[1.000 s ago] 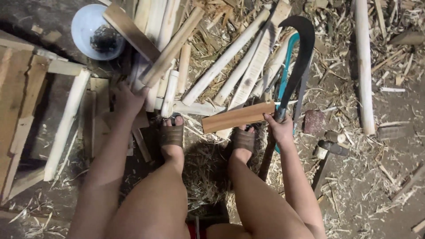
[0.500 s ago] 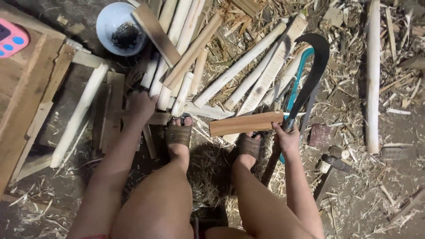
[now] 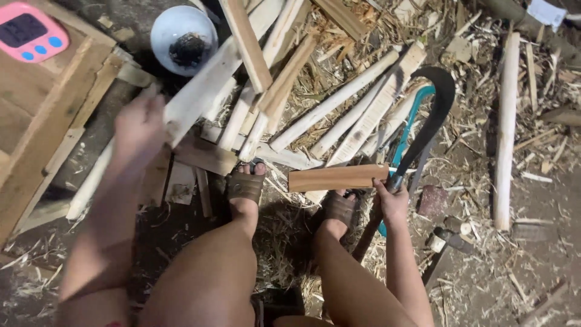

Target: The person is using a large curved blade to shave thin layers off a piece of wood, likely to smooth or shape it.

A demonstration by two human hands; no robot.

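Note:
My right hand [image 3: 393, 198] grips the right end of a short brown wooden block [image 3: 336, 177], held level above my right sandalled foot [image 3: 339, 209]. Right behind that hand lies a dark curved blade [image 3: 437, 100] on a long handle. My left hand [image 3: 138, 128] is blurred with motion at the left. It is against the lower end of a pale plank [image 3: 203, 91] in the pile of peeled sticks [image 3: 339, 103]. The blur hides whether its fingers close on the plank. My left foot [image 3: 245, 184] rests at the pile's edge.
A pink timer [image 3: 30, 30] sits on a wooden frame [image 3: 36, 139] at the left. A white bowl [image 3: 181, 39] holds something dark. A teal-framed saw [image 3: 413, 118], a long pale pole [image 3: 505, 133] and a hammer [image 3: 449, 239] lie among shavings on the right.
My left hand has moved left and up from the middle of the stick pile and is now blurred. My right hand still holds the brown block in the same place. The view has shifted.

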